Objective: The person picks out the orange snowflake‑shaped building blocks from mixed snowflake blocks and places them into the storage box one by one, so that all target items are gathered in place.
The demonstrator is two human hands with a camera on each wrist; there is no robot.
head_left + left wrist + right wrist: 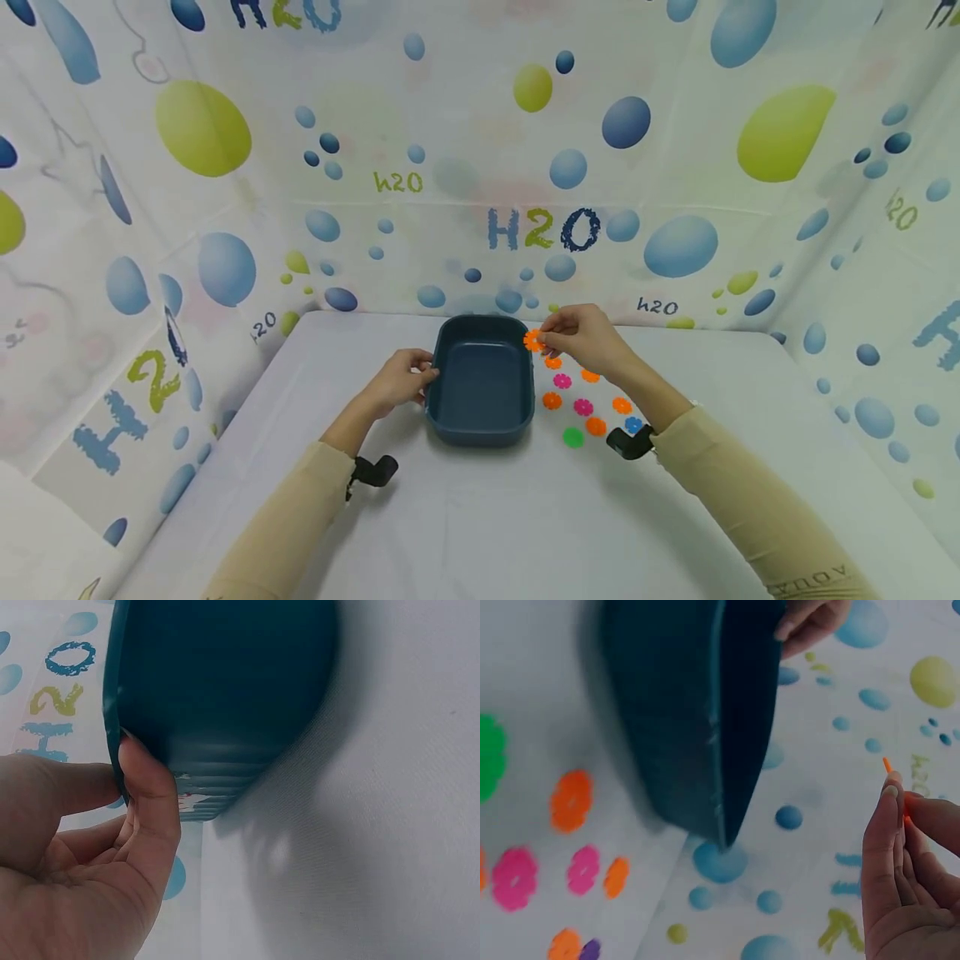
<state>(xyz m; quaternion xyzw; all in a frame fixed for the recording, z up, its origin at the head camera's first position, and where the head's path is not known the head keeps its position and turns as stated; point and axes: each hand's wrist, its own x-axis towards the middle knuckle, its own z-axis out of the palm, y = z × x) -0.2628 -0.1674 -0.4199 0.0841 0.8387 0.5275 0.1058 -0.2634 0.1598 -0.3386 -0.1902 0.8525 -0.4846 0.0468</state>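
A dark blue rectangular bin (480, 437) stands on the white table, its inside bare in the head view. My left hand (398, 380) pinches the bin's left rim between thumb and fingers, which the left wrist view shows up close. Just above the bin's right rim, my right hand (583, 337) pinches an orange flower-shaped disc (533, 340). In the right wrist view only the edge of that disc (887, 764) shows between thumb and fingertips. Right of the bin lie several loose flower-shaped pieces, among them a green one (573, 437), pink ones (583, 407), orange ones (552, 401) and a blue one (633, 425).
White cloth covers the table (465, 525). Behind it and at both sides hangs a curtain (465, 125) with blue and green dots and H2O lettering. A purple piece (590, 950) lies beside an orange one. Dark wrist cameras (375, 472) sit on both wrists.
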